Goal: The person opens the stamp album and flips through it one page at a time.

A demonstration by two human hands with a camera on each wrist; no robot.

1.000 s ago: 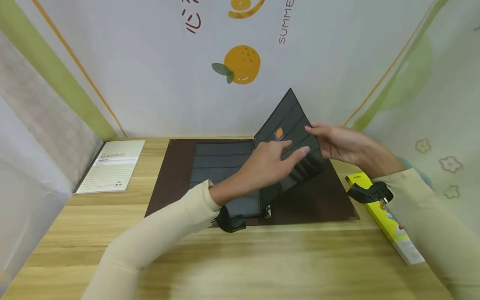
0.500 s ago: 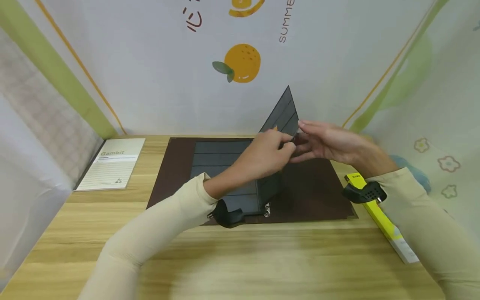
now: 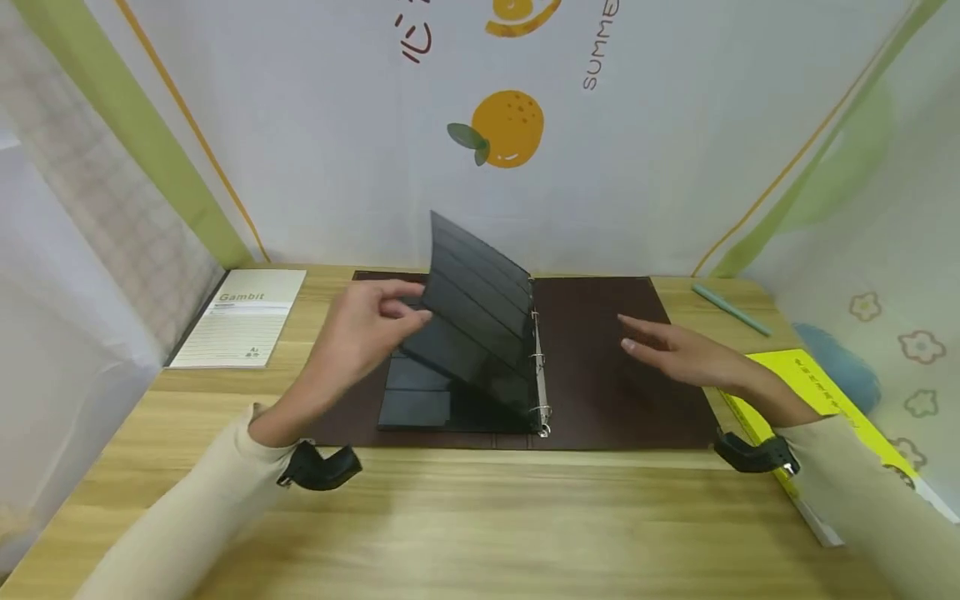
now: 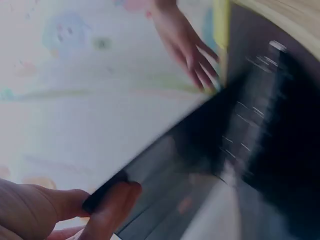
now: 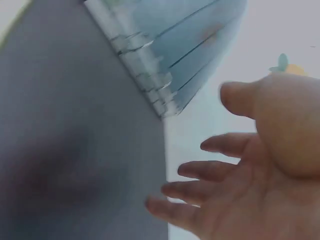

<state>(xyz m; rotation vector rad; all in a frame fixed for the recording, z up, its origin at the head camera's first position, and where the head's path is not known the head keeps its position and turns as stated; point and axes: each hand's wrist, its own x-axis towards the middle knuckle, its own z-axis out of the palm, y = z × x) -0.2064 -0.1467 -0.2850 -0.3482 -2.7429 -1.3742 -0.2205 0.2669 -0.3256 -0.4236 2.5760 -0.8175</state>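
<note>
A dark brown ring binder (image 3: 600, 367) lies spread on the wooden table, its metal rings (image 3: 539, 358) bare along the spine. On its left half, a black pocket page (image 3: 480, 312) stands tilted up from the rings over other black pages (image 3: 416, 404). My left hand (image 3: 360, 333) pinches the outer edge of that raised page between thumb and fingers; the left wrist view shows the same pinch (image 4: 107, 205). Above the right cover hovers my right hand (image 3: 686, 354), fingers apart and holding nothing. In the right wrist view its fingers (image 5: 215, 171) are loosely spread.
A notepad (image 3: 243, 321) marked "Gambit" lies at the left. On the right are a yellow box or book (image 3: 817, 383), partly under the right sleeve, and a thin green stick (image 3: 731, 309). A printed curtain (image 3: 337, 167) hangs behind the table.
The raised page has swung from the right side of the rings over to the left, with my left hand holding it. My right hand has let go of the page and drawn back rightward.
</note>
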